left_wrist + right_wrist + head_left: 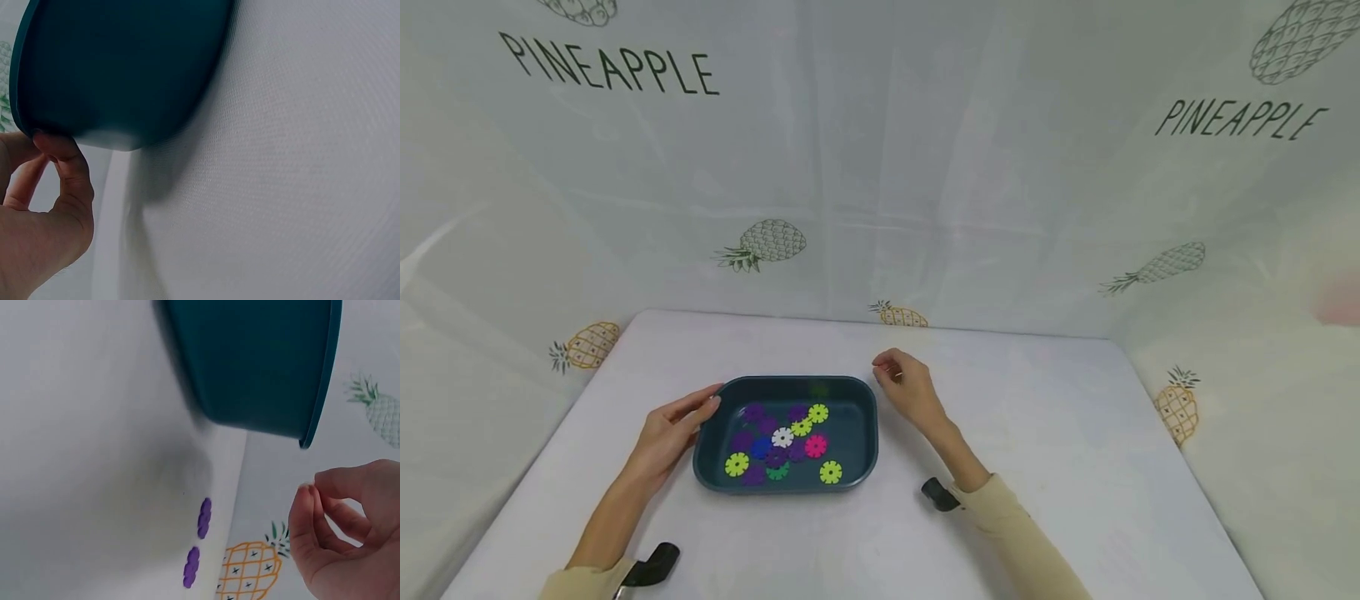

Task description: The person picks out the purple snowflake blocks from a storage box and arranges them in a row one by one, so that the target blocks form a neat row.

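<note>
In the head view, a dark teal tray [786, 490] stands on the table, holding several notched plastic flower-shaped discs [782, 437] in purple, yellow-green, white, blue, pink and green. My left hand [664, 440] grips the tray's left end, thumb at the rim; the left wrist view shows its bent fingers [65, 165] against the tray. Just beyond the right rim, apart from it, my right hand [910, 390] hovers with thumb and fingertips meeting. Nothing shows between them in the right wrist view, where two purple discs [204, 518] lie on the table below; the head view does not show these.
A white cloth covers the table [1037, 450]. Behind it hangs a pale curtain [925, 167] printed with pineapples and lettering. Black wrist-worn devices [942, 495] sit at both sleeves.
</note>
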The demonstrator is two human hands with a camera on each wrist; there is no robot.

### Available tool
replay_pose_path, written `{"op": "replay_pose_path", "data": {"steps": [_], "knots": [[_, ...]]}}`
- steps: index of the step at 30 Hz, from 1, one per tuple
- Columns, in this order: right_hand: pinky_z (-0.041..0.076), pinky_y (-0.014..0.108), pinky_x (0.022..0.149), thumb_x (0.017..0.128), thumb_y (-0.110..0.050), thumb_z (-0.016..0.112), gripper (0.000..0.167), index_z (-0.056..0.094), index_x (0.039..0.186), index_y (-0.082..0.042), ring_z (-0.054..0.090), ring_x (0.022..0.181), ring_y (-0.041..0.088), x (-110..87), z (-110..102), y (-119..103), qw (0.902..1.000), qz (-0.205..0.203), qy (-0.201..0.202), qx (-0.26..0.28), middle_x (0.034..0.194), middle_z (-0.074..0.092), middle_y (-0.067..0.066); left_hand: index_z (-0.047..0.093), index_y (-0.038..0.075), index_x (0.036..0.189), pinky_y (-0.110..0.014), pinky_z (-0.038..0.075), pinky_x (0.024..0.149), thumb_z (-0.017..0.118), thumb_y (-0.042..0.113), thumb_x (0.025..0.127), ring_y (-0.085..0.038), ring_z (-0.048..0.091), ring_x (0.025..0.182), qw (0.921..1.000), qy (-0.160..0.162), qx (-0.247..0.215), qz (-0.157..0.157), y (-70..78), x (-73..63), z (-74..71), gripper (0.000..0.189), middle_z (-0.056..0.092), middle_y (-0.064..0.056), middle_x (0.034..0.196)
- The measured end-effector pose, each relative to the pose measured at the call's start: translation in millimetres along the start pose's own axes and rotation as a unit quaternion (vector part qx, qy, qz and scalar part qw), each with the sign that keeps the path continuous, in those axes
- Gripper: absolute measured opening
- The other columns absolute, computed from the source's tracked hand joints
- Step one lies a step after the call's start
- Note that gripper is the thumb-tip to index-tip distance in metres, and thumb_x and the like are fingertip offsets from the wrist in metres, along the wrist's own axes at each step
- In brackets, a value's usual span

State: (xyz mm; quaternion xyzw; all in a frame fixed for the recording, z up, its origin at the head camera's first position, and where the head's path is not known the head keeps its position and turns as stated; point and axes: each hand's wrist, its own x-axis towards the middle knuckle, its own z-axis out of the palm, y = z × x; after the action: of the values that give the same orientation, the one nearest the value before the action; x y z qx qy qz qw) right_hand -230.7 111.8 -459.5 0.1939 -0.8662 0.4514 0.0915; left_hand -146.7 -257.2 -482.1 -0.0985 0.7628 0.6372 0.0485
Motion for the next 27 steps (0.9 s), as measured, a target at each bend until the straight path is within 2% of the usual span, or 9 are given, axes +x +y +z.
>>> {"op": "replay_pose_path", "data": {"steps": [11,22,27], "knots": [[0.056,0.026,0.079,0.099,-0.004,0.068,0.013,0.067,0.111,0.0,0.061,0.086,0.017,-4.0,19.9,-17.9,0.9939,-0.077,-0.079,0.007,0.096,0.067,0.006,0.053,0.01,0.151,-0.019,0.051,0.084,0.065,0.045,0.101,0.002,0.058,0.108,0.9999,-0.006,-0.013,0.004,-0.2,-0.9,-0.4,0.063,0.063,0.028,0.122],[0.054,0.021,0.079,0.098,0.002,0.066,0.015,0.066,0.113,0.005,0.063,0.086,0.016,-8.1,38.9,-27.6,0.9784,-0.126,-0.163,0.016,0.1,0.066,0.01,0.053,0.011,0.151,-0.02,0.05,0.083,0.064,0.046,0.101,0.0,0.057,0.108,0.9999,-0.008,-0.006,0.006,-0.4,-0.1,-0.8,0.062,0.063,0.028,0.121],[0.053,0.019,0.08,0.098,0.002,0.066,0.016,0.067,0.113,0.006,0.063,0.088,0.016,-10.2,46.1,-30.6,0.9705,-0.147,-0.191,-0.001,0.1,0.067,0.01,0.053,0.012,0.151,-0.019,0.05,0.084,0.064,0.048,0.101,0.002,0.056,0.11,1.0,-0.007,0.001,0.001,0.9,-0.4,-0.6,0.063,0.062,0.029,0.122]]}}
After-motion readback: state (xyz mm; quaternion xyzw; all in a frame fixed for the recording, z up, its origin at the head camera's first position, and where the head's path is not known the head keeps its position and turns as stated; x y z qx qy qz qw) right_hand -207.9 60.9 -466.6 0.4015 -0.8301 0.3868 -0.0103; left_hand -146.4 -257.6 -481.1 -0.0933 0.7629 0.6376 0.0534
